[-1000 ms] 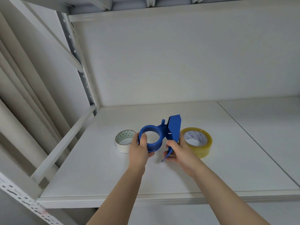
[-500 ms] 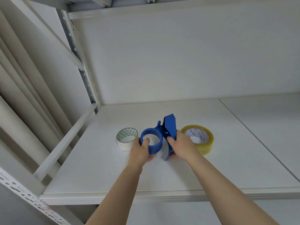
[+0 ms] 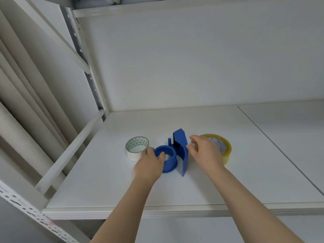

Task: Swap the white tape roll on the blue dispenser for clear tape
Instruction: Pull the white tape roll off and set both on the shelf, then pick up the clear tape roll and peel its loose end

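Note:
The blue dispenser (image 3: 181, 148) stands on the white shelf (image 3: 122, 186) with its round hub empty. My left hand (image 3: 149, 166) pinches the hub's left wall, thumb inside the ring and fingers outside. The white tape roll (image 3: 135, 149) lies flat just left of the hub, touching my left fingers. The clear, yellowish tape roll (image 3: 225, 148) lies flat to the right of the dispenser. My right hand (image 3: 205, 153) hovers over the clear roll's left half with fingers spread, holding nothing; its thumb is close to the dispenser's blade guard.
The shelf's back wall rises behind the objects. A white side rail (image 3: 70, 151) and a perforated upright (image 3: 84, 58) bound the left side. A seam (image 3: 273, 146) runs across the shelf to the right. The front edge lies below my forearms.
The dispenser went from lifted and tilted to resting on the shelf. My right hand let go of its blade guard and shifted right over the clear roll. My left hand stays on the hub.

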